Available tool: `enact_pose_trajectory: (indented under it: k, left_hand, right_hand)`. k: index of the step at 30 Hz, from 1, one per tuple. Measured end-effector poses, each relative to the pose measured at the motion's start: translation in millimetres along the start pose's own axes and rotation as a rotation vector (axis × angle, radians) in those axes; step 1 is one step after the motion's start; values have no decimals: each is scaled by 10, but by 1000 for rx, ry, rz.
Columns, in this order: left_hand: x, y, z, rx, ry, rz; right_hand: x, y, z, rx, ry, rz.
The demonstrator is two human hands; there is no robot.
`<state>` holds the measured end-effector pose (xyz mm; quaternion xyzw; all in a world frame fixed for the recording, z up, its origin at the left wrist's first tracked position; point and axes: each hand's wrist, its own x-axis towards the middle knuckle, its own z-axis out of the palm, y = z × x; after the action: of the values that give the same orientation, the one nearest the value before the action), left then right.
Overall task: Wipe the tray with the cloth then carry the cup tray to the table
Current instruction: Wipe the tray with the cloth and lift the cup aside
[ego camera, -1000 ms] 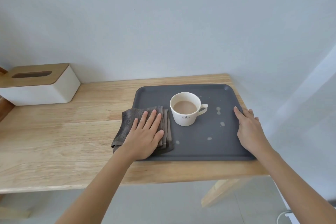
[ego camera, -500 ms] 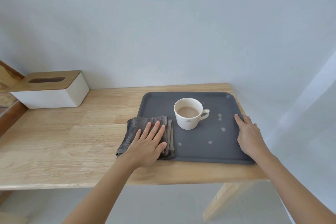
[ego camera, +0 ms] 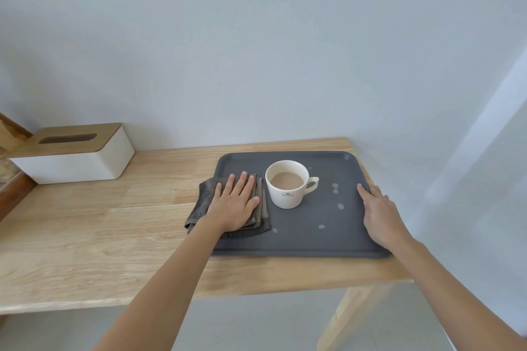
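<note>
A dark grey tray (ego camera: 302, 245) lies on the right half of a light wooden table (ego camera: 99, 231). A white cup (ego camera: 288, 191) of milky brown drink stands on the tray, handle to the right. Pale spilled drops (ego camera: 340, 206) dot the tray to the right of and in front of the cup. A folded grey-brown cloth (ego camera: 204, 199) lies over the tray's left edge. My left hand (ego camera: 236, 205) presses flat on the cloth, fingers spread. My right hand (ego camera: 379, 214) rests flat on the tray's right rim.
A white tissue box (ego camera: 77, 157) with a wooden lid stands at the table's back left. A pale wall runs right behind the table. The table's right edge lies just beyond the tray, with a wooden leg (ego camera: 345, 319) below.
The view has tilted up, so everything sits lower in the frame. My left hand with the cloth has shifted slightly further onto the tray. The right hand stays on the rim.
</note>
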<state>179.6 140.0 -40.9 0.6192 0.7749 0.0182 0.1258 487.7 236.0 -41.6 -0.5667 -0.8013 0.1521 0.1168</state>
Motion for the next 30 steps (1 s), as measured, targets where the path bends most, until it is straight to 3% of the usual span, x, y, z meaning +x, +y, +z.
enact_pose_trajectory:
  k: [13, 17, 19, 22, 30]
  left_hand:
    - [-210, -11, 67, -49, 64, -24]
    - [-185, 68, -78, -319, 90, 35]
    - [-157, 142, -162, -434, 125, 117]
    - [-92, 228, -198, -558, 189, 164]
    - [52, 235, -221, -786, 320, 145]
  right_hand:
    - [50, -2, 57, -67, -19, -24]
    - [-22, -293, -2, 127, 186, -175]
    - [-29, -524, -58, 303, 155, -260]
    - [27, -745, -96, 464, 68, -244]
    - [292, -895, -63, 453, 122, -268]
